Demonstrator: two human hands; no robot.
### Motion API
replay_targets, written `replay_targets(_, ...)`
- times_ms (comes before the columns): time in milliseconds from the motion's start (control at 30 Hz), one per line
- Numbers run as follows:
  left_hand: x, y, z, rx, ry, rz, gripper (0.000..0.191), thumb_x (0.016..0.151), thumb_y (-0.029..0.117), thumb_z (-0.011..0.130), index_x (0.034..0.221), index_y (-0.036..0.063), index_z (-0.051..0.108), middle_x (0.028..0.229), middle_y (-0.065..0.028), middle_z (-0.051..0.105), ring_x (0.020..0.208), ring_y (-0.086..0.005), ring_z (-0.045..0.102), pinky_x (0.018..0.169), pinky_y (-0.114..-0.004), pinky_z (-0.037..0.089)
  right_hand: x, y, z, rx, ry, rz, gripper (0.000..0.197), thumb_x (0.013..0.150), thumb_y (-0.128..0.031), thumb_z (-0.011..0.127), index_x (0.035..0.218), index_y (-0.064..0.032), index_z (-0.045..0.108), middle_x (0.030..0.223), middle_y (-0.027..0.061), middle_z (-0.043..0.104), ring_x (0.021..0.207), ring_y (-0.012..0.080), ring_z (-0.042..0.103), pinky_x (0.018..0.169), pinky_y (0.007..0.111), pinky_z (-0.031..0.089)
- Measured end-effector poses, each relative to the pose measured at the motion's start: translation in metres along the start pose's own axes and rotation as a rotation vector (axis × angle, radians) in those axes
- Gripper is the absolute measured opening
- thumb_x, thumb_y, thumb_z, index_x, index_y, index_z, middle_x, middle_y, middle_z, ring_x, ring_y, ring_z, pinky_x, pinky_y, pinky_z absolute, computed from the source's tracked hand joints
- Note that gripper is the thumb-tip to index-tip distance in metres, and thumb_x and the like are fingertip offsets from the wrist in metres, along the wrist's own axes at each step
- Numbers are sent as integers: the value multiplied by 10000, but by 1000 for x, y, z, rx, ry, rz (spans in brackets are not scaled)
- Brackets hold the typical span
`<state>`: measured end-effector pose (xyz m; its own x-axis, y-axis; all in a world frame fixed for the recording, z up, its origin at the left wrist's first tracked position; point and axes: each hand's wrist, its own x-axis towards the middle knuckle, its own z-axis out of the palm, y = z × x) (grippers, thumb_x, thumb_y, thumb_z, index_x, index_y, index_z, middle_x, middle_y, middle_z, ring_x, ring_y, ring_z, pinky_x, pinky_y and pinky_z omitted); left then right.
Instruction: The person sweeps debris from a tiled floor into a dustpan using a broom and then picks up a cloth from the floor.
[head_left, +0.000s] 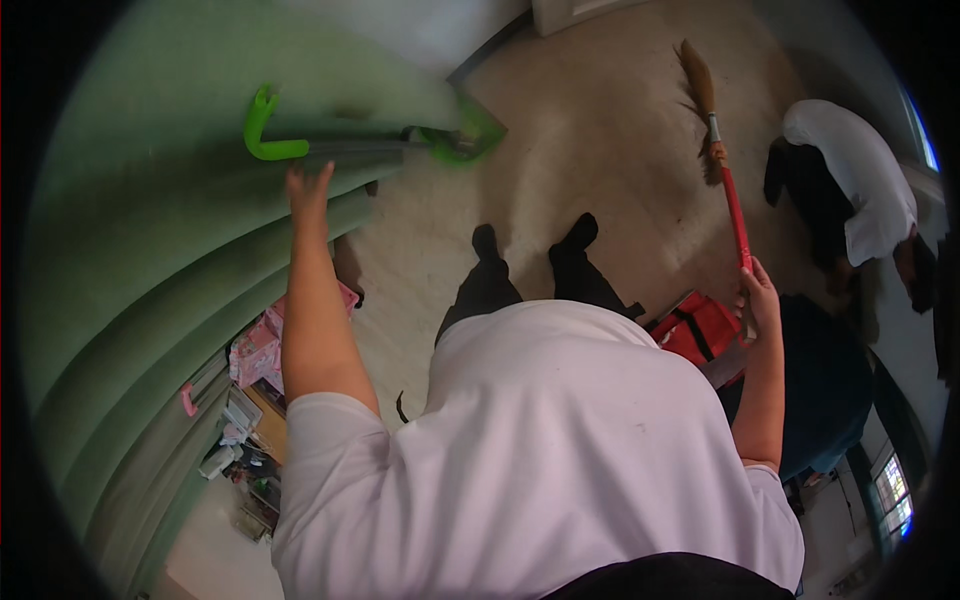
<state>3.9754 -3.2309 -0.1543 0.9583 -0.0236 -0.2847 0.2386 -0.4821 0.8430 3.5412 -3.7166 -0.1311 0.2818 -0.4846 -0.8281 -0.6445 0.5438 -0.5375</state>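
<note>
My right hand (760, 296) is closed around the lower part of the red handle of a broom (735, 210). The broom's straw bristles (697, 75) point away from me, towards the top right. On the left, my left hand (308, 191) reaches out with fingers apart, holding nothing. Just beyond its fingertips is a long-handled dustpan (360, 145) with a bent bright green grip (261, 131) and a dark shaft. Its green pan (472, 139) is blurred, at the foot of the green wall.
Another person in a white shirt (862, 172) bends over at the right. A red bag (697, 330) with a black strap lies beside me, near a dark rounded thing (817, 382). Green curtain folds (187, 285), a pink patterned cloth item (259, 349) and cluttered shelves are at the left.
</note>
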Motion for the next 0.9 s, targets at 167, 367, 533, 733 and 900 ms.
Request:
replay_targets(167,45,-21,-15,-99,-5,79,489,735,244,643,1112,1,449,1048,-96,504,976,-190,456,845,-287,340,11,8,35,-95,72,-53,478,813,-171,518,1250,-114,332,592,28,459,393,115,427,313,259,324)
replay_targets(367,6,-7,1,-261,3,178,236,837,260,530,770,48,452,742,-24,491,813,-129,494,759,-263,360,110,-10,61,-398,-35,-66,346,816,-134,471,1151,-69,415,578,26,437,408,115,422,338,275,344)
replay_targets(533,-12,-28,-23,-429,127,179,204,823,216,555,764,62,436,725,-26,453,786,-136,491,720,-278,381,168,-10,186,-562,257,44,215,821,-161,467,988,-25,465,569,39,415,448,144,395,413,298,359)
replay_targets(733,-10,-39,-24,-447,367,139,252,831,222,543,722,15,447,737,-43,499,714,-119,473,674,-253,386,144,15,357,-660,42,153,229,808,-154,463,995,-26,498,603,69,471,478,197,465,434,353,415)
replay_targets(900,2,-34,-23,-402,327,167,243,826,217,550,717,18,465,748,-38,506,724,-114,475,678,-257,384,110,87,424,-1053,-166,-88,318,756,-88,443,1051,27,482,897,222,579,812,323,586,687,383,465)
